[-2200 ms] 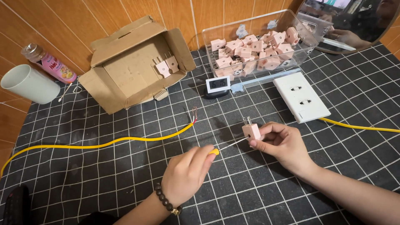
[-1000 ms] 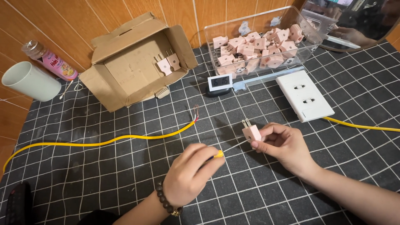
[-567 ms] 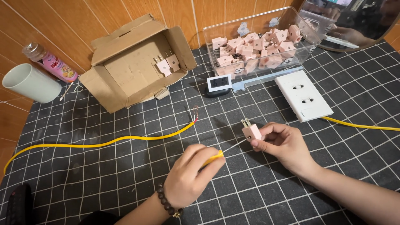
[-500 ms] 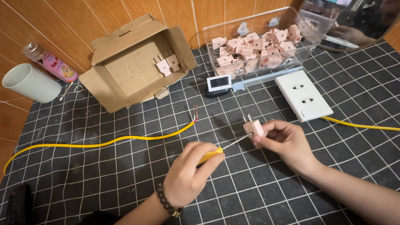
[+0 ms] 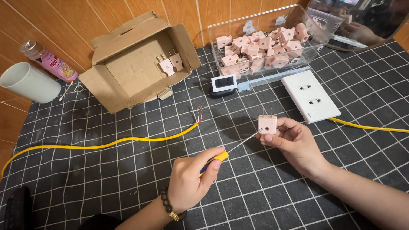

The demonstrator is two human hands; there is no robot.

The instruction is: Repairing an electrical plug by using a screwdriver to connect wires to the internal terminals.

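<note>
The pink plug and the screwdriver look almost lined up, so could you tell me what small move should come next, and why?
Probably seat the tip and turn. The left hand holds the screwdriver, whose shaft points at the plug face, held steady by the right hand. Whether the tip is already seated is hard to tell.

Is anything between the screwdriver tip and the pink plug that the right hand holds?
Nothing visible. The left hand grips the yellow-handled screwdriver, and its thin shaft runs through open air straight to the face of the pink plug, held up by the right hand. The yellow cable lies well to the side.
</note>
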